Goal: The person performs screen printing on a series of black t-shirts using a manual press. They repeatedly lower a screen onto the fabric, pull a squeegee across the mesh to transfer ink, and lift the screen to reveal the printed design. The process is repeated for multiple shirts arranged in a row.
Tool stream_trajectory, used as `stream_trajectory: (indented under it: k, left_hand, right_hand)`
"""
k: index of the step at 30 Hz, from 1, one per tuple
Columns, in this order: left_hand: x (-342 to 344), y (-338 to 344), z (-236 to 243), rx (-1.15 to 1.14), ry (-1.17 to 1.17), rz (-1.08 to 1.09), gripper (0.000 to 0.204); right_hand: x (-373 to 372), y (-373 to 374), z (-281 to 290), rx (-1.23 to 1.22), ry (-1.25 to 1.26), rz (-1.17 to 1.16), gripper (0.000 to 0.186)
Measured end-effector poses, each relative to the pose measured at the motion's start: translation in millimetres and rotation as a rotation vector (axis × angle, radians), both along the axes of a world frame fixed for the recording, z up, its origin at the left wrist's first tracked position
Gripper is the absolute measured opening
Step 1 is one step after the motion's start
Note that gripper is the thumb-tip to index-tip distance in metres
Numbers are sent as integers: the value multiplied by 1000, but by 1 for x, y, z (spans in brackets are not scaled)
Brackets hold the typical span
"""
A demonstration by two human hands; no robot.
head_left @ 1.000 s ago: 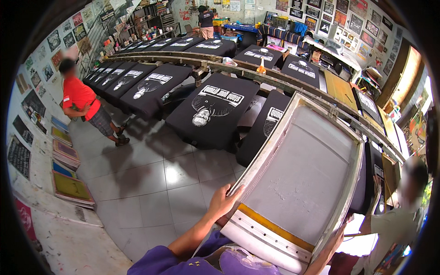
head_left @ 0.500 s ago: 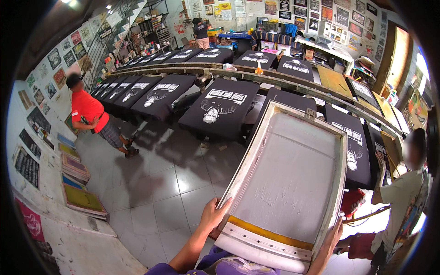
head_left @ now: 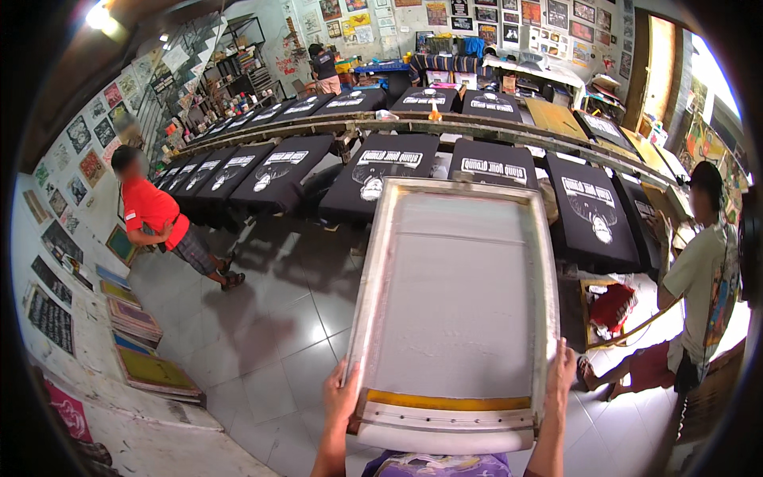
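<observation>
A screen printing frame with a pale wooden border and grey mesh is held up in front of me. My left hand grips its left side near the bottom corner. The right side is gripped by my right hand, fingers around the border. Across the frame's near end lies a squeegee with a white screw-studded handle and an amber blade; neither hand is on it. Just past the frame's far edge, a black printed T-shirt is partly hidden.
Two long rows of boards carry black printed T-shirts, with a wooden rail between them. A person in a red shirt stands left; another in a pale shirt stands close right. Coloured screens lean along the left wall.
The printing frame has swung from a slant to nearly straight and shifted left, the squeegee and both hands moving with it. My view has turned slightly right.
</observation>
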State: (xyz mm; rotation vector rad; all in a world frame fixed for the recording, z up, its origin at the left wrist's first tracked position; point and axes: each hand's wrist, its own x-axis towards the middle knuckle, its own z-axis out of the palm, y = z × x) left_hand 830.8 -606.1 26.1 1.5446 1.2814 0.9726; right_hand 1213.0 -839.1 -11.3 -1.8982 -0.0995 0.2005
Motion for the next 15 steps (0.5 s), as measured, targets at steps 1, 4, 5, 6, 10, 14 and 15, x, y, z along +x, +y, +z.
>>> stream_trajectory:
  k: [1,4,5,6,10,14,15]
  left_hand:
    - [-29,-7,-6,-49,73,55,45]
    - [-100,-34,-3,-77,150,204,49]
    - [-118,-48,12,-81,186,218,50]
    - [-131,-56,24,-79,224,223,51]
    - [-205,-86,3,-75,306,347,56]
    - [-283,-106,-20,-61,329,345,59]
    - [-311,-109,-43,-51,329,358,59]
  right_hand:
    - [-22,6,-5,17,6,-1,53]
    - [-80,23,5,88,119,114,54]
    - [-98,25,8,81,122,165,54]
    - [-112,25,14,61,140,205,55]
    - [-155,25,16,29,170,372,70]
    - [-185,36,13,54,164,527,79]
    - [-191,39,18,45,169,557,80]
